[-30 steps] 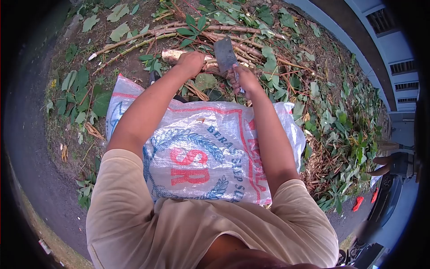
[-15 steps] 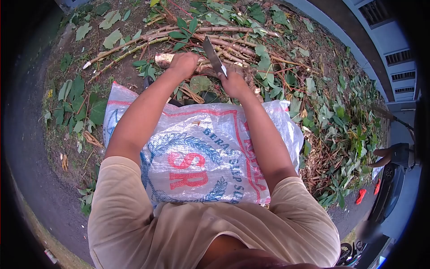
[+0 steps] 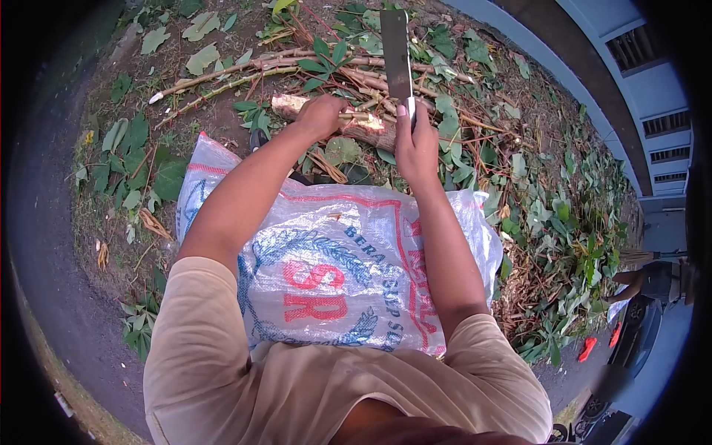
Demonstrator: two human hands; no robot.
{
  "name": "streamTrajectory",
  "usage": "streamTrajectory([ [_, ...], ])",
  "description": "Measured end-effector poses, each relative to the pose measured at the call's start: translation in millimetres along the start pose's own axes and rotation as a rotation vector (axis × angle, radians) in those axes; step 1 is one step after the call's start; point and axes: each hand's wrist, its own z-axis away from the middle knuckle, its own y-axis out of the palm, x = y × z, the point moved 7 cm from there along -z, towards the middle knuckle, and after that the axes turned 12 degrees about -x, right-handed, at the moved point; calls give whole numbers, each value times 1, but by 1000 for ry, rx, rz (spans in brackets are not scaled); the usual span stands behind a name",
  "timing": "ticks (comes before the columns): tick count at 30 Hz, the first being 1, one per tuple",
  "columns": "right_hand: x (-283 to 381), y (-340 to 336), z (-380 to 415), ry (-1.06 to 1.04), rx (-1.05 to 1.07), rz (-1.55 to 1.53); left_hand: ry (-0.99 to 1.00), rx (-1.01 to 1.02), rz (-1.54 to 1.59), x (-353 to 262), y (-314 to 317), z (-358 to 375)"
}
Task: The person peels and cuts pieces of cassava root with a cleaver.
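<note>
My right hand (image 3: 417, 148) is wrapped round the handle of a broad-bladed machete (image 3: 397, 55), its blade raised and pointing away from me. Over a thick log (image 3: 368, 133) with pale, chopped patches, my left hand (image 3: 322, 117) is closed round a short plant stem (image 3: 362, 116), whose end pokes out to the right. The fingers hide the rest of that stem. A white woven sack (image 3: 319, 259) with red and blue print covers my lap, below both forearms.
Long cut stems (image 3: 245, 74) lie beyond the log. Green leaves (image 3: 549, 215) and chopped bits litter the ground at the right. A paved strip (image 3: 59, 245) runs along the left, a blue wall (image 3: 586, 89) along the right. Another person (image 3: 656, 282) is at the far right.
The machete has risen from low beside the log to upright above it, with my right hand moving slightly right. My left hand stays over the log; the view has shifted a little.
</note>
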Motion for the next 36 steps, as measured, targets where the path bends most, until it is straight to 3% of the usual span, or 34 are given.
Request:
streamTrajectory([
  [4, -28, 28, 13, -64, -27, -15, -57, -9, 10, 9, 2, -1],
  [6, -80, 69, 21, 31, 246, 225, -92, 19, 0, 4, 0, 1],
  [8, -99, 76, 22, 142, 289, 252, 7, -51, -15, 7, 5, 3],
  [10, -93, 71, 18, 62, 305, 237, 72, -110, -28, 3, -3, 6],
  [14, -88, 64, 12, 161, 311, 160, -1, 21, -55, 5, 2, 5],
  [16, -78, 58, 8, 192, 273, 137, 76, -30, -106, 4, 6, 1],
  [18, -51, 32, -1, 125, 76, -4, 94, -41, -109, 7, 12, 0],
  [21, -8, 6, -7, 99, -59, -377, 112, -34, -102, 10, 13, 4],
  [24, -12, 6, -1, -49, -194, -266, 134, -51, -102, 9, 10, 0],
  [25, -20, 18, 7, -62, -150, -92, 150, -37, -118, 6, 10, 1],
  [26, -49, 43, 12, -28, 32, 149, 173, -26, -135, 2, 8, 0],
  [28, -102, 78, 20, 23, 294, 294, 200, 1, -130, -9, 1, 5],
  [32, -96, 73, 17, 53, 305, 285, 153, 57, -132, -6, 3, 6],
  [34, -97, 73, 19, 232, 401, 197, 188, 54, -168, -8, 5, 5],
  [35, -94, 69, 25, 460, 491, -3, 178, 67, -149, -7, 5, 2],
  [36, -97, 67, 23, 459, 485, -2, 184, 65, -148, -5, 6, 0],
])
